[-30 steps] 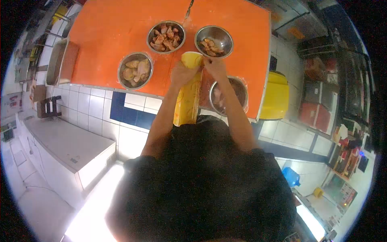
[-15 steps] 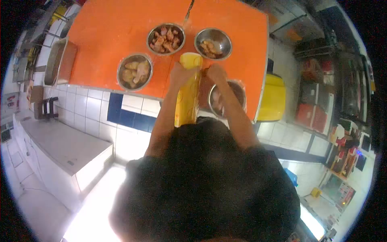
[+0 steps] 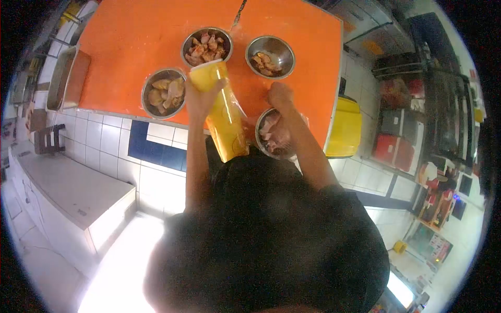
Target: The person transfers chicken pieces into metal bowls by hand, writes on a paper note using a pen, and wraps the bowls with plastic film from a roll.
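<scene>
My left hand (image 3: 201,99) is closed around a long yellow roll of plastic wrap (image 3: 225,122), tilted with its white top end away from me. Clear film shows along the roll's right side. My right hand (image 3: 280,96) is a fist over the far rim of a steel bowl of raw meat (image 3: 272,134); it seems to pinch the edge of a clear plastic sheet, though the fingertips are hidden. My right forearm covers part of that bowl. Beyond the hands stand a bowl of reddish chicken pieces (image 3: 207,47), a bowl with a few pieces (image 3: 270,56) and, left, a bowl of pale chicken (image 3: 164,94).
The bowls stand on an orange table (image 3: 125,47) with a dark crack at its far side. A metal tray (image 3: 75,78) sits at the left edge. To the right is a yellow bin (image 3: 344,128); a white counter (image 3: 73,182) is at lower left.
My left hand and the roll have moved left, away from my right hand, and the roll now leans. My right hand stays near the meat bowl. The view has shifted slightly.
</scene>
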`<state>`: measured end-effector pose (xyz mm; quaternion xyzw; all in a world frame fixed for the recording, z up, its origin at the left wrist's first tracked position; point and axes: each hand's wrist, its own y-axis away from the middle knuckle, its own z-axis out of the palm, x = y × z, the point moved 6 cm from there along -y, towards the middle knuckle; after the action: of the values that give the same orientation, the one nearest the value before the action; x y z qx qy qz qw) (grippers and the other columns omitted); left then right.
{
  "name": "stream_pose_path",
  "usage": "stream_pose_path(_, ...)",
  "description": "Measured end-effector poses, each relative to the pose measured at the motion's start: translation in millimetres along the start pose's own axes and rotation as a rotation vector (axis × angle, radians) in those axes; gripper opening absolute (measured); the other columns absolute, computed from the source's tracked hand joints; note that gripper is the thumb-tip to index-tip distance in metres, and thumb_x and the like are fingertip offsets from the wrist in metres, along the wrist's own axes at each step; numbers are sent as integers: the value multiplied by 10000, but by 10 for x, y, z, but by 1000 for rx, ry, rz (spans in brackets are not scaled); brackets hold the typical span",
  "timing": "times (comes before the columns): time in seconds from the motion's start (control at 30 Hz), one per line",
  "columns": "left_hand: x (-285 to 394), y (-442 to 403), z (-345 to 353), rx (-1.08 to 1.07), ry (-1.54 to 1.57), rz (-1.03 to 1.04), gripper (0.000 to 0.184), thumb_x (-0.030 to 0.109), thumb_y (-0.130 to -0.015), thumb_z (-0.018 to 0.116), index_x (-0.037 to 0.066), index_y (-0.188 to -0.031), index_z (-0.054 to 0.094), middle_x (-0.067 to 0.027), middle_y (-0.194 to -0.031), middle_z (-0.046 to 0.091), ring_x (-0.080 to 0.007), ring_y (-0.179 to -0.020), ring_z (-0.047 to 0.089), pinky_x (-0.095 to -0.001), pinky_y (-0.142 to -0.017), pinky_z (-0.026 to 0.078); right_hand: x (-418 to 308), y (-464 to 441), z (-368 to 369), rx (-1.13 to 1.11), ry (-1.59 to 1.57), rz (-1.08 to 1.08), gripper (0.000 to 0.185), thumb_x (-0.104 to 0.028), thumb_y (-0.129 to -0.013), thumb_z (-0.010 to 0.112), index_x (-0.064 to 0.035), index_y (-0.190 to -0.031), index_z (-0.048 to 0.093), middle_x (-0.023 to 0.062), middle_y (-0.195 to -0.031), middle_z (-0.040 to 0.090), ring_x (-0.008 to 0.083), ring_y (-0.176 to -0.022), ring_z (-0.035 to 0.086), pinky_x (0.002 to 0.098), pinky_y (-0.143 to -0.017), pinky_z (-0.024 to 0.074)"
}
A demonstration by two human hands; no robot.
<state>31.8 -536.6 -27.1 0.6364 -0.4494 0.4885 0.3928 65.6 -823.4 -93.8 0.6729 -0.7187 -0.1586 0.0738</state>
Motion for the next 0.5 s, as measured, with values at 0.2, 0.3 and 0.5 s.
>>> stream_pose_path(0.2, 104, 396, -719, 281, 231, -4, 641, 181, -743, 846, -7, -1254, 507, -132, -1183, 609, -213, -1006, 619, -341, -850, 528, 59, -37, -25, -44, 14, -28, 323, -306, -822, 609, -30, -945, 724, 189, -1024, 710, 367, -965, 685, 480, -826, 542)
stream_pose_path(0.3, 168, 565, -1006, 286, 413, -3, 652, 137, -772, 822, -17, -1306, 480, -143, -1222, 584, -216, -1046, 599, -335, -880, 514, 136, -111, 63, -84, -6, -90, 330, -321, -834, 594, -31, -923, 724, 180, -1007, 710, 363, -943, 685, 480, -823, 536)
stream_pose_path(0.5, 375, 762, -1448, 374, 351, 64, 607, 99, -827, 759, -30, -1334, 452, -150, -1231, 569, -218, -1068, 588, -341, -870, 522, 465, -222, 202, -87, -295, -278, 402, -402, -858, 607, -11, -820, 691, 184, -772, 680, 339, -764, 692, 474, -724, 529)
